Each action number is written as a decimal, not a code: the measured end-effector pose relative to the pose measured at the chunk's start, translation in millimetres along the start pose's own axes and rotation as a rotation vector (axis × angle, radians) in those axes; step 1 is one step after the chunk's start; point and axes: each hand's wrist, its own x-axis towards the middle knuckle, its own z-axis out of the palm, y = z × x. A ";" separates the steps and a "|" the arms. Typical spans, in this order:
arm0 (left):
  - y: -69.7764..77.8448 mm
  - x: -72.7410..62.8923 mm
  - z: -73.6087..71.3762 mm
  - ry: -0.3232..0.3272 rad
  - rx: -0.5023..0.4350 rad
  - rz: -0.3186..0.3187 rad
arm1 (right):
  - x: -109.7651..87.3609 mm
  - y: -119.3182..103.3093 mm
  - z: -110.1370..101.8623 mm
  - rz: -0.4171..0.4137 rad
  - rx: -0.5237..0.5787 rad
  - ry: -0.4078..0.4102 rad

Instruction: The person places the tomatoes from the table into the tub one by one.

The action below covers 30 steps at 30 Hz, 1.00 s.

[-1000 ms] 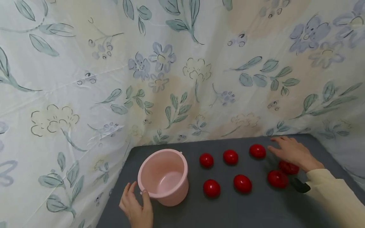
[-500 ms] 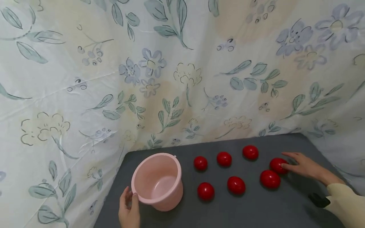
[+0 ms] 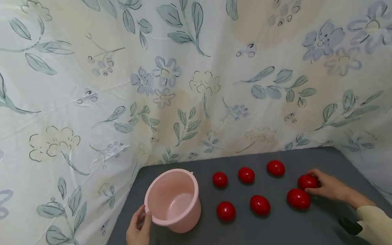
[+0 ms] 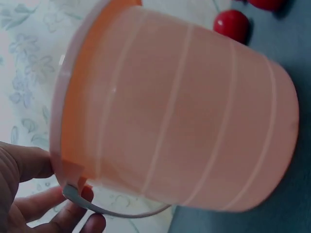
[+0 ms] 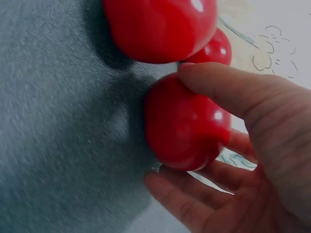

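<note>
A pink bucket (image 3: 171, 200) stands on the left of the dark table, its mouth facing up. At its near left rim, my left hand (image 3: 138, 227) grips the edge. In the left wrist view the thumb (image 4: 34, 162) presses the rim, with curled fingers by the bucket's handle (image 4: 121, 213). At the far right, my right hand (image 3: 332, 187) holds a glossy red apple-like fruit (image 5: 180, 121), thumb on one side and fingers around the other. The fruit still appears low at the table. Close beside it lies a second red fruit (image 3: 298, 199).
Several more red fruits lie between bucket and right hand, among them a back one (image 3: 275, 168) and a front one (image 3: 260, 205). The dark cloth-covered table (image 3: 245, 231) ends at a floral curtain (image 3: 208, 85) behind and at the left.
My right hand has come down from above the right-hand fruits and closed around the rear one. My left hand has taken hold of the bucket's rim. The head view has shifted slightly.
</note>
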 end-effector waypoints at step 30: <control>-5.2 5.0 0.2 -0.086 -0.157 -0.061 | 23.3 -91.7 -90.4 0.033 0.023 0.109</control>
